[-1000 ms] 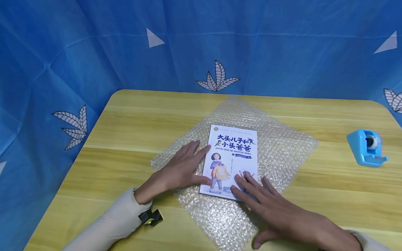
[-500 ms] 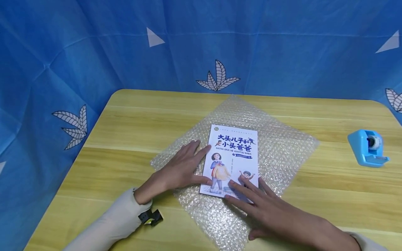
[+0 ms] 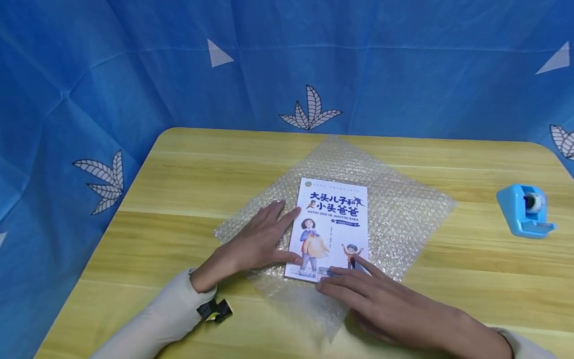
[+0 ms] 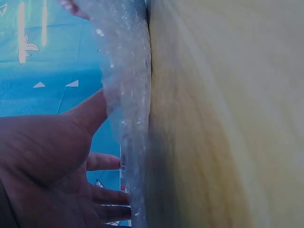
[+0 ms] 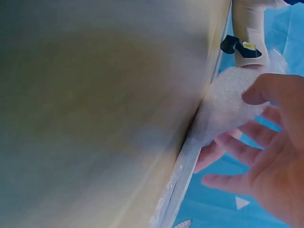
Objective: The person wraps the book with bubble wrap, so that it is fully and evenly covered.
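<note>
A white book with blue title letters lies flat, cover up, on a sheet of bubble wrap, which is placed as a diamond in the middle of the wooden table. The left hand rests at the left side of the book. Its fingers are spread wide, the thumb lies over the near left part of the cover, and it does not grasp anything.

The right hand is at the near right corner of the book, with fingers extended and 1 fingertip over the picture of a boy. In the right wrist view, its thumb is apart from the fingers, and the near corner of the wrap stands up from the table against the thumb. Whether the thumb pinches it, the pictures do not tell clearly.

A blue tape dispenser stands at the far right, well apart from the book. Behind the table hangs a blue cloth with leaf prints.
</note>
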The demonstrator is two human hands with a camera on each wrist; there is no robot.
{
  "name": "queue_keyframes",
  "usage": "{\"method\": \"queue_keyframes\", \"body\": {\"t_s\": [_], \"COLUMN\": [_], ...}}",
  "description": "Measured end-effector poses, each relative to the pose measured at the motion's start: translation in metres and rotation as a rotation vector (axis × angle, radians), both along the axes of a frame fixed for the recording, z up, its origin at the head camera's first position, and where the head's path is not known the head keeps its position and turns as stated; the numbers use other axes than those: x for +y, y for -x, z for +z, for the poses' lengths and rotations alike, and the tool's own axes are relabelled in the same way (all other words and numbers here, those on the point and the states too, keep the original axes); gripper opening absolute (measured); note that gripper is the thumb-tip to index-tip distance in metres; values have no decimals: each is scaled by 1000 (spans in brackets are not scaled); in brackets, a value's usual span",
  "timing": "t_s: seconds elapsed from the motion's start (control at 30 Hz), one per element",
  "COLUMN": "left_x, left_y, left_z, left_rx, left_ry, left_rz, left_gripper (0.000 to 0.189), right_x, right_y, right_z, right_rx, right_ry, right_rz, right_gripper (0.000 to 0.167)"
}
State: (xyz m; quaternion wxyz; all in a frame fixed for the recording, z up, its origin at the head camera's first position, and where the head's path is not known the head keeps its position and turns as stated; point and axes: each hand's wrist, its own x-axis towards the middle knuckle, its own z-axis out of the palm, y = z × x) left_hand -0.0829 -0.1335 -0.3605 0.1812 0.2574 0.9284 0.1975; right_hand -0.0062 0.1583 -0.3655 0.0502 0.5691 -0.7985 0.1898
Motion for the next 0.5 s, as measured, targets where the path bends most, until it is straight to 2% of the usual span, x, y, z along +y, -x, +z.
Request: {"method": "queue_keyframes", "body": {"t_s": [0.2,0.3,0.5], "left_x": [1,1,0], "left_y": [-1,-1,0], "left_z": [1,1,1], "left_rx": [3,5,0], "left_ry": [-8,-10,-26], "left_rz": [-1,0,-4], "left_gripper": [104,104,104], "right_x": [-2,-4,-4], "right_y": [-1,0,6], "right_z": [4,6,9], "right_rx": [28,28,-86], "right_ry": [-41,-25,47], "right_rz": [-28,-43,-96], "right_gripper": [53,51,48]}}
